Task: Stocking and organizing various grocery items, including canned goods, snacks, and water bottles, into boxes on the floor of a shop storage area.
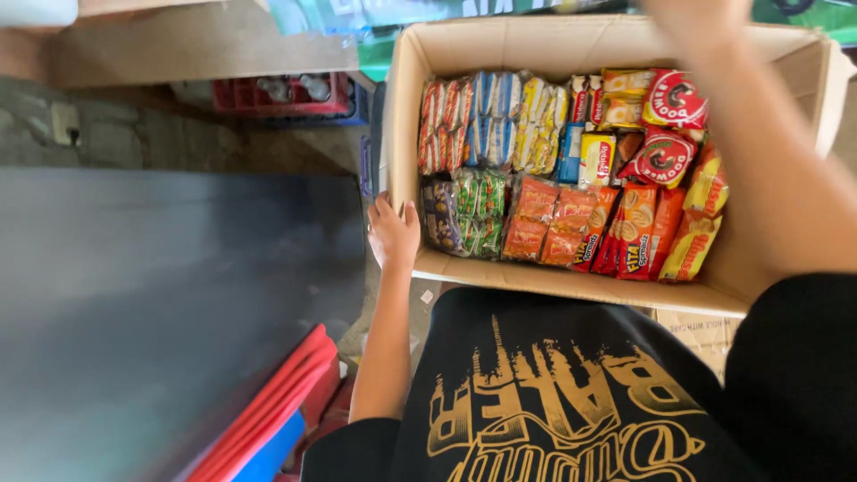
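Box (500,272): open cardboard, held against the person's chest, packed with snack packets (571,170).
Left hand (393,234): fingers together, gripping the box's near-left corner.
Right hand (696,20): at the box's far rim, mostly out of frame; fingers cannot be told.
Red crate (281,96): beyond the box's left side.

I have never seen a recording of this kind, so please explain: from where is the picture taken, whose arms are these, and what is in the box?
There is one picture, from a camera worn on a person's head, looking down past their black printed shirt. Both arms are that person's own. The left hand grips the near left edge of an open brown cardboard box. The right arm reaches up over the box; its hand is cut off by the top edge, so what it holds cannot be told. The box is packed with colourful snack packets. A dark flat surface lies left.
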